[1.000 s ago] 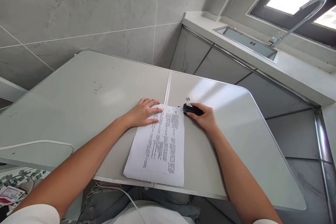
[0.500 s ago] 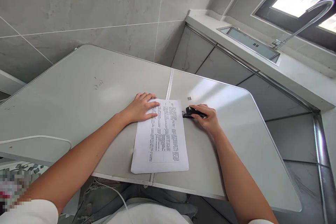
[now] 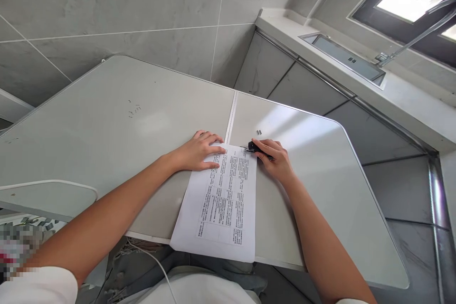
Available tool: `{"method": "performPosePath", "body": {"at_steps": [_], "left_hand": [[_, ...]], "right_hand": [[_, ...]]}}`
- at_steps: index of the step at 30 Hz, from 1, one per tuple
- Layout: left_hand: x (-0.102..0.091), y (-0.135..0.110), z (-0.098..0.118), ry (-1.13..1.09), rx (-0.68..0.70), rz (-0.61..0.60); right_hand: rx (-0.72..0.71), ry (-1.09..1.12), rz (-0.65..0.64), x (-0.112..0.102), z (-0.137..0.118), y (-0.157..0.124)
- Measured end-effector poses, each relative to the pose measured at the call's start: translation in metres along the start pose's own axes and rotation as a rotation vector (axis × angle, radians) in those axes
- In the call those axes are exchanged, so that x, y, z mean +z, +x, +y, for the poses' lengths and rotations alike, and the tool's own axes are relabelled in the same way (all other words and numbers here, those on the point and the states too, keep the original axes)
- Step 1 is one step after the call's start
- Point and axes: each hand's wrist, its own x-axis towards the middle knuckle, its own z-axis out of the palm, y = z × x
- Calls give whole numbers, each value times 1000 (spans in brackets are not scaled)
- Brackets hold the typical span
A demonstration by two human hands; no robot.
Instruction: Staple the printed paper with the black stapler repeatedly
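Printed white paper (image 3: 224, 204) lies on the pale table, its near edge reaching past the table's front edge. My left hand (image 3: 205, 152) rests flat on the paper's far left part with fingers spread. In my right hand (image 3: 276, 159) is a black stapler (image 3: 253, 147), gripped between thumb and fingers. The stapler's front end sits over the paper's far right corner. Whether the paper is one sheet or a stack, I cannot tell.
Two small strips of staples (image 3: 259, 132) lie beyond the stapler. Loose staples (image 3: 134, 109) are scattered on the table's left half (image 3: 89, 128). A white cable (image 3: 153, 256) hangs by the front edge. Cabinets and a counter with a sink (image 3: 351, 59) stand at the right.
The paper has slid toward me and turned slightly. My left hand has moved right with it. The stapler has shifted left, from beside the paper onto its corner.
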Motion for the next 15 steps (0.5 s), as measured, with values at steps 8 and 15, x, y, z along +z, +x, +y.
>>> {"method": "performPosePath", "body": {"at_steps": [8,15], "left_hand": [[2,0,-1,-35,-6,24],[1,0,1,-17,-10,14]], "right_hand": [[-22,-107,-77,3,-9,2],[-32,-113,-85,2,-13,3]]}}
